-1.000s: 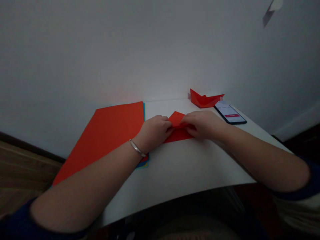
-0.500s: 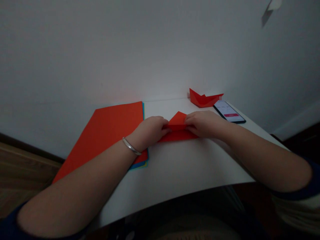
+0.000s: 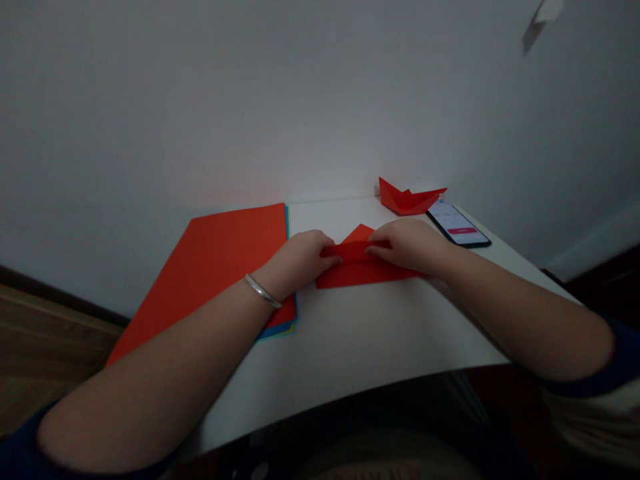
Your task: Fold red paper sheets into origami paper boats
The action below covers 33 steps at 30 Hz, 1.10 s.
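A partly folded sheet of red paper (image 3: pixel 367 272) lies on the white table in front of me. A triangular peak rises at its far side, and a folded strip runs along its middle. My left hand (image 3: pixel 306 259), with a silver bangle at the wrist, pinches the strip's left end. At the other end, my right hand (image 3: pixel 407 245) grips the strip between thumb and fingers. The fingers of both hands are closed on the paper, and the right hand covers part of its right side.
To the left lies a stack of coloured paper (image 3: pixel 230 253) with an orange-red sheet on top. A folded red paper boat (image 3: pixel 411 201) stands near the wall, beside a phone (image 3: pixel 461 225) with a lit screen. The white table (image 3: pixel 350 340) meets the wall (image 3: pixel 320 100) behind.
The folded strip on the red paper has been tilted up and shows more of its face. My right hand has shifted slightly, and more of the lower flap shows.
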Tool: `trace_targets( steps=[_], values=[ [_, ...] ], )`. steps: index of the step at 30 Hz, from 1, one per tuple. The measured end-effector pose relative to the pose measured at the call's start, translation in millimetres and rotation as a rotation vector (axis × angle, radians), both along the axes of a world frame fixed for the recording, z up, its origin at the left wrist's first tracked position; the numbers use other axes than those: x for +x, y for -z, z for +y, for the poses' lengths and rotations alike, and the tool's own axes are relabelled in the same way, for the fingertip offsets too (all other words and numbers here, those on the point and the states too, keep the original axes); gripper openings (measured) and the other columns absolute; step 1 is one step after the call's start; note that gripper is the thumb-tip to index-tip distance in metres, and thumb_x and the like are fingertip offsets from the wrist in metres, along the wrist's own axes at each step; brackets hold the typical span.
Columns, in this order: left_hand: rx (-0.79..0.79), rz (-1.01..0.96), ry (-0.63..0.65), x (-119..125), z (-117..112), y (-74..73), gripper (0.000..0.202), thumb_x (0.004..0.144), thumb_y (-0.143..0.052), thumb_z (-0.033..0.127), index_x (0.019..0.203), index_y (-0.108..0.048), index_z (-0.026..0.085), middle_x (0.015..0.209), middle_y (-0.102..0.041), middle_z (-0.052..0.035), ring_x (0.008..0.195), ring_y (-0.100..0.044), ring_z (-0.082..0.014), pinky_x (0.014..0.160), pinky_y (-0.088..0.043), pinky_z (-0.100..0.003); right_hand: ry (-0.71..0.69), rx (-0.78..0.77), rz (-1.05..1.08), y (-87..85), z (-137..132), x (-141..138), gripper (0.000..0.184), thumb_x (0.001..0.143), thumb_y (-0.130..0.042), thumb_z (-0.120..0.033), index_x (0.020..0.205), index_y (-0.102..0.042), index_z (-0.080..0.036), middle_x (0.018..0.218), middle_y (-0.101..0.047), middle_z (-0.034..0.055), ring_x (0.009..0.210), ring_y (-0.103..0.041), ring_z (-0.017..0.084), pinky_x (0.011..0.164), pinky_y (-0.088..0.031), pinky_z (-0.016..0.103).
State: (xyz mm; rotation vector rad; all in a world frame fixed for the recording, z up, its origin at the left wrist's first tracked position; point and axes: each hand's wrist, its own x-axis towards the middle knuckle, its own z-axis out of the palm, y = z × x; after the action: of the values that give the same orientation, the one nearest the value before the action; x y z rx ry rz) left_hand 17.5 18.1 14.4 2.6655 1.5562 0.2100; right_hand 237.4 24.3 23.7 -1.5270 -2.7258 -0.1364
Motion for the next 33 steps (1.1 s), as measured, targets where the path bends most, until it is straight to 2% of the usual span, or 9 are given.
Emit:
trace_targets(
  steps=[5, 12, 33],
  values=[
    [-0.001, -0.009, 0.002, -1.0, 0.6, -0.2, 0.025, 0.087, -0.061, 0.039, 0.088, -0.072, 0.016, 0.085, -0.071, -0.0069, 0.071, -0.061, -0.0181, 0.064, -0.044, -0.028, -0.02, -0.017, -0.011, 3.6, 2.3, 0.2, 0.037, 0.095, -0.046, -0.039, 0.079, -0.073, -0.02, 0.084, -0.072, 0.0078, 0.073, -0.058, 0.019, 0.06, -0.03, 0.031],
    [-0.001, 0.002, 0.011, -1.9, 1.1, -0.7, 0.022, 0.088, -0.061, 0.037, 0.088, -0.07, 0.017, 0.079, -0.069, -0.006, 0.07, -0.06, -0.0193, 0.064, -0.042, -0.028, -0.188, 0.121, 0.027, 13.4, 9.7, 3.0, 0.03, 0.093, -0.05, -0.032, 0.079, -0.071, -0.015, 0.082, -0.068, 0.0089, 0.082, -0.056, 0.021, 0.072, -0.035, 0.033],
    [-0.077, -0.062, -0.028, -1.8, 1.9, -1.0, 0.016, 0.087, -0.062, 0.032, 0.087, -0.067, 0.016, 0.077, -0.066, -0.0038, 0.067, -0.056, -0.0166, 0.062, -0.038, -0.027, -0.162, 0.101, 0.158, 29.0, 15.9, 6.6, 0.018, 0.09, -0.058, -0.031, 0.083, -0.066, -0.017, 0.086, -0.065, 0.0074, 0.084, -0.058, 0.022, 0.074, -0.043, 0.032]
  ],
)
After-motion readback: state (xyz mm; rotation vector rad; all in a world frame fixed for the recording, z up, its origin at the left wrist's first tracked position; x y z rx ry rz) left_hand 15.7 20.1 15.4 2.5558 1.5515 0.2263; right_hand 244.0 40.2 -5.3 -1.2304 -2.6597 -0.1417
